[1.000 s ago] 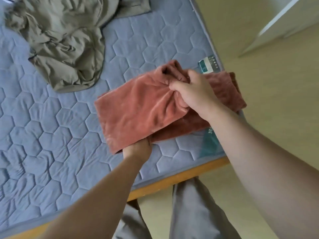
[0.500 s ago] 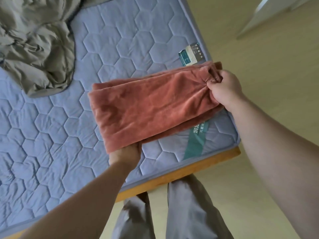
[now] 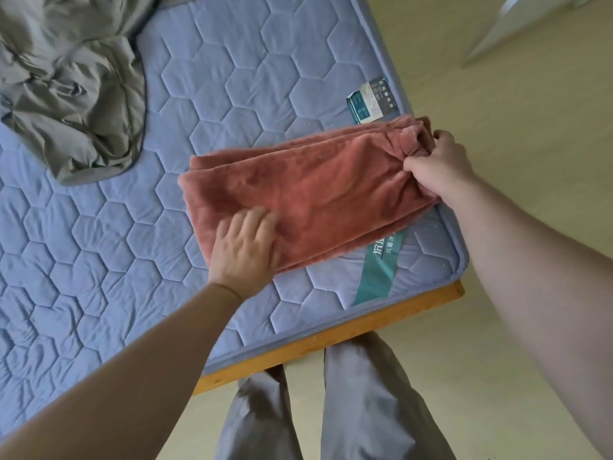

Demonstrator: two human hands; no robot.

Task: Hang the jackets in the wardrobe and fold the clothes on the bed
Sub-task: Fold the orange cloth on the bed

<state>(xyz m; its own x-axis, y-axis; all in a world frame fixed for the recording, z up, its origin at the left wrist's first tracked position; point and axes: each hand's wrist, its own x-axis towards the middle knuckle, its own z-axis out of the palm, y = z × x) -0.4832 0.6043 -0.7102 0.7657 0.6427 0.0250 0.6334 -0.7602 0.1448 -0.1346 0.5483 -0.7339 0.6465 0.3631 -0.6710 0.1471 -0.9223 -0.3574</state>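
A rust-red plush garment [image 3: 325, 190] lies folded in a long band across the near right corner of the bed. My left hand [image 3: 243, 250] rests flat on its near left end, fingers spread and straight. At the far right end my right hand [image 3: 438, 164] grips a bunched fold of the fabric, right at the mattress edge. A crumpled olive-grey garment [image 3: 73, 88] lies in a heap at the far left of the bed.
The blue quilted mattress [image 3: 99, 277] sits on a wooden frame [image 3: 331, 340] whose corner is near my legs. A printed label [image 3: 370, 99] and a teal strip [image 3: 381, 263] mark the mattress corner. Pale floor lies to the right, with a white panel [image 3: 530, 24] at the top right.
My right hand pulled the top layer rightward to the mattress edge, stretching the red garment flat. My left hand came out from under the near edge and now lies on top.
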